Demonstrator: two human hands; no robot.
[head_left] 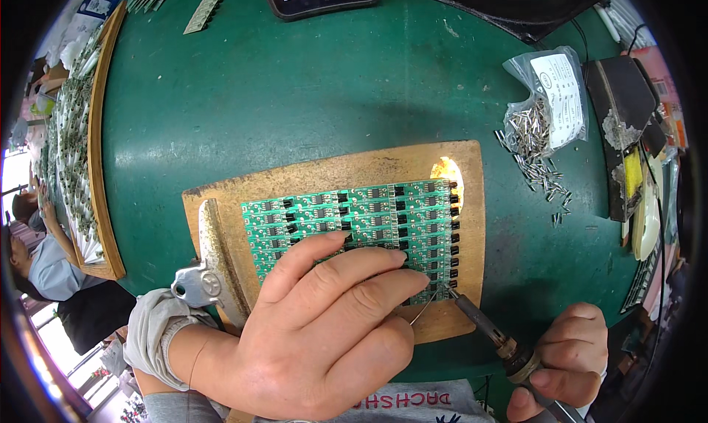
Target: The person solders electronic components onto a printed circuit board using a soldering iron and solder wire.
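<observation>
Table [243, 91] was dark green; circuit panel [377, 221] brighter green, black-rowed; board [332, 171] brown; sponge [633, 174] yellow; cuff [151, 338] grey.

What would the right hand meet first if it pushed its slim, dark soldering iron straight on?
Through the soldering iron, the right hand would likely meet the green rectangular circuit-board panel first, at its near right corner. Iron and panel may already touch; depth is unclear.

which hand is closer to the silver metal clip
Left: the left hand is just right of the clip, over green circuit boards; the right hand is much farther right, holding a soldering iron.
</observation>
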